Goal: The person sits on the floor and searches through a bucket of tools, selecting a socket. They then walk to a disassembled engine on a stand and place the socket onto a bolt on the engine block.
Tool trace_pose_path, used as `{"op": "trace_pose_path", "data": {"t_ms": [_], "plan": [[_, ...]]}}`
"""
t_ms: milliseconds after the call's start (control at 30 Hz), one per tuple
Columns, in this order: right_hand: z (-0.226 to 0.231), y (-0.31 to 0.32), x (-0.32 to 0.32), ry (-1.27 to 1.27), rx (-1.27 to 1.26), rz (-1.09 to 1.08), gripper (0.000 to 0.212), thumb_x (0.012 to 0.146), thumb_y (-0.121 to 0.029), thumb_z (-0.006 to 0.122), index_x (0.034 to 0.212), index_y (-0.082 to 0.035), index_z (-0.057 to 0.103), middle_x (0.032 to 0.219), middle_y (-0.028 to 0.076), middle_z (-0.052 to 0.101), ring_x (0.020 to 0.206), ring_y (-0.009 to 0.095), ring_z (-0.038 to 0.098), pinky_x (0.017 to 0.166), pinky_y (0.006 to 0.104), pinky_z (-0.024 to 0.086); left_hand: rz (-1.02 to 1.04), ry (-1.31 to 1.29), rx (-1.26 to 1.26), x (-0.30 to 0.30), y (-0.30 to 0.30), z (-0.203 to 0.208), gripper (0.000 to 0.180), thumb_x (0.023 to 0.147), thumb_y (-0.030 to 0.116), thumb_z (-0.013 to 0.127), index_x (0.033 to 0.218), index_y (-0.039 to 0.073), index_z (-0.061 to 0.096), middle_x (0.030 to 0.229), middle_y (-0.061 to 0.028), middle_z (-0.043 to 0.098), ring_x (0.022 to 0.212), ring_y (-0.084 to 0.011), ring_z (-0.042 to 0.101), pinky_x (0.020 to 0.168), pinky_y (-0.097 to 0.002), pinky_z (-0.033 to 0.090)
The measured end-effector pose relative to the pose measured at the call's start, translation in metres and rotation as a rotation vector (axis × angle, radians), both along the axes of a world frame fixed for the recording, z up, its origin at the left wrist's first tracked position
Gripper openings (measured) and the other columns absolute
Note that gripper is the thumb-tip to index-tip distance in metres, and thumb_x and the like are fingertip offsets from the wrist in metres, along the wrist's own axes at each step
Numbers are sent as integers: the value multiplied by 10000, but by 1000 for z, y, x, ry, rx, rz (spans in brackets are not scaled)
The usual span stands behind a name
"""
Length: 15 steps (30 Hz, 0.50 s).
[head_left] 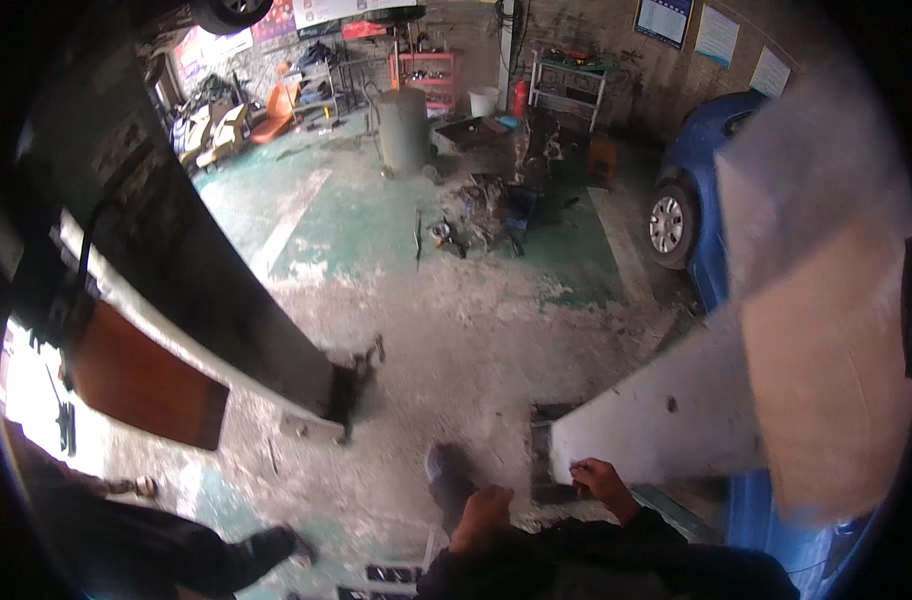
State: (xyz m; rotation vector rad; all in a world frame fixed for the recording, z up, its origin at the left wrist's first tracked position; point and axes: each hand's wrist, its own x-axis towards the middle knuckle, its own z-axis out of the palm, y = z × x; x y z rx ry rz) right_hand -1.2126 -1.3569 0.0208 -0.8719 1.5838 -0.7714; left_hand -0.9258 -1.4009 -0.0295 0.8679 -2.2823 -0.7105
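My right hand (602, 484) is in front of the foot of a grey lift post (666, 410). Its fingers are pinched together around something small and dark that I cannot make out. Lower and to the left is my left hand (484, 512), beside a dark shoe (448, 478) on the floor. Blur covers its fingers, so I cannot tell whether they hold anything. Both forearms are in dark sleeves.
Another lift post (226, 270) leans in at the left, beside an orange-brown panel (146, 375). A person in dark clothes (146, 540) is at the lower left. A blue car (711, 190) stands right. Greasy parts (486, 205) and a grey drum (404, 130) occupy the far floor.
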Motion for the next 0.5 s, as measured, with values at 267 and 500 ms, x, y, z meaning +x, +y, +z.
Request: {"op": "trace_pose_path", "data": {"t_ms": [267, 500], "plan": [[-29, -180, 51, -204, 84, -280, 206, 941, -163, 607, 1049, 12, 627, 801, 64, 634, 629, 126, 587, 584, 278, 494, -79, 173, 538, 112, -202, 51, 364, 669, 164, 703, 1000, 51, 600, 889, -170, 605, 855, -396, 592, 697, -459, 500], [-20, -280, 19, -274, 143, -512, 185, 941, -195, 616, 995, -19, 633, 803, 42, 633, 633, 110, 592, 583, 263, 493, -28, 56, 924, 87, -314, 81, 380, 909, 331, 641, 1073, -6, 583, 865, -118, 640, 733, -208, 639, 611, -326, 531]]}}
